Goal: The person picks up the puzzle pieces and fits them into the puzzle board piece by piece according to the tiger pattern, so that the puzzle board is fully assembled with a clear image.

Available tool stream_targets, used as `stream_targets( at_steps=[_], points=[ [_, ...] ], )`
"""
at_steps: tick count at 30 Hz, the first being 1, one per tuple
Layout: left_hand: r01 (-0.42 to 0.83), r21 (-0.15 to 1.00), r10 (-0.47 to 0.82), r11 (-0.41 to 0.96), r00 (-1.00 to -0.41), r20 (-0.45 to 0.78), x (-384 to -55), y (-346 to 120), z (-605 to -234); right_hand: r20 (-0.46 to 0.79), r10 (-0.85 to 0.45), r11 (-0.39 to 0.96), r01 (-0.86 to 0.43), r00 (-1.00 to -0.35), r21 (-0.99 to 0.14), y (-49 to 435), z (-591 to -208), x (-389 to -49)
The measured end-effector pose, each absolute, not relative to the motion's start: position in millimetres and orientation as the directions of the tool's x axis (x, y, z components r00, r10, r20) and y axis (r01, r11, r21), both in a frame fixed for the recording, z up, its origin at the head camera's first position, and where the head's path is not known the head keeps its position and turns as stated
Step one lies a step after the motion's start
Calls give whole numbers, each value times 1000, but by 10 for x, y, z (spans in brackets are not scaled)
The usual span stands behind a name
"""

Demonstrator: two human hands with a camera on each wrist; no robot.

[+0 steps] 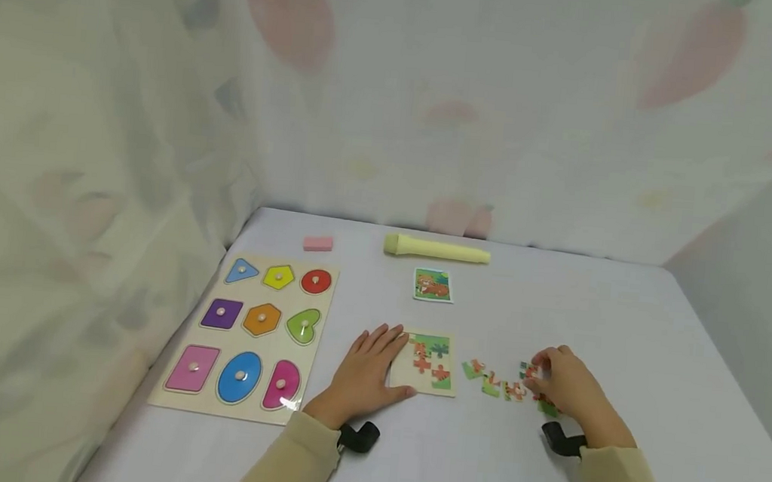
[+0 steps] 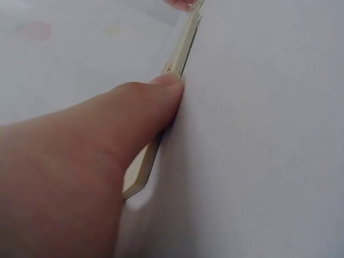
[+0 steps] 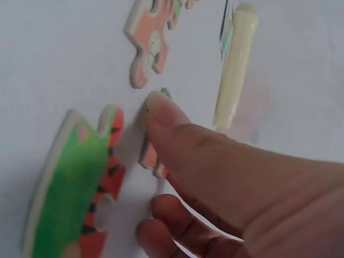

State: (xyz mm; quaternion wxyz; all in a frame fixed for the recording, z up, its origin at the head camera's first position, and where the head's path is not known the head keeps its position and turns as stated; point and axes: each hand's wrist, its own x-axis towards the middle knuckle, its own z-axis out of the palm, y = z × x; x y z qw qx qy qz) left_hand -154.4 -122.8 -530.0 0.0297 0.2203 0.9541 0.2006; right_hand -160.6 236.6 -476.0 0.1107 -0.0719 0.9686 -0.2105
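My left hand [image 1: 367,372] lies with straight fingers at the left side of a square wooden puzzle board [image 1: 403,375], its thumb along the near edge. In the left wrist view the thumb [image 2: 145,107] touches that board's edge [image 2: 141,174]. A few orange and green pieces sit in the board. Further right, my right hand [image 1: 568,385] pinches a jigsaw piece [image 3: 149,155] between thumb and fingers; the thumb covers much of it. Beside it lie a green and red piece [image 3: 75,177] and an orange piece [image 3: 153,32]. Several loose pieces [image 1: 492,385] spread between board and right hand.
A shape board [image 1: 321,327] with knobbed colored pieces lies on the left. Behind the puzzle board are a small picture card [image 1: 433,285], a pale yellow stick-like object [image 1: 440,250] and a pink block [image 1: 318,244]. Curtains hang at the back and left.
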Motion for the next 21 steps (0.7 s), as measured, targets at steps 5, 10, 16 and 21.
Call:
stream_targets(
  at_steps=[5,10,16,21],
  points=[
    [409,414,430,813,-902,45,-1549,-1256,-5296,-195,-206,797,-49,-959,-602,2443,-4772,-1701],
    [408,421,434,810,-900,39,-1551,-1240,-5314,-104,-253,635,-84,-962,-768,2047,-4660,-1741],
    [446,376,457,812,-887,64,-1562,-1242,-5280,-148,-210,612,-12,-967,-791,1383,-4704,-1840],
    [469,327,481,820,-875,49,-1543,-1237,-5298,-126,-193,727,-55,-973,-684,1155,-4895,-1843]
  ],
)
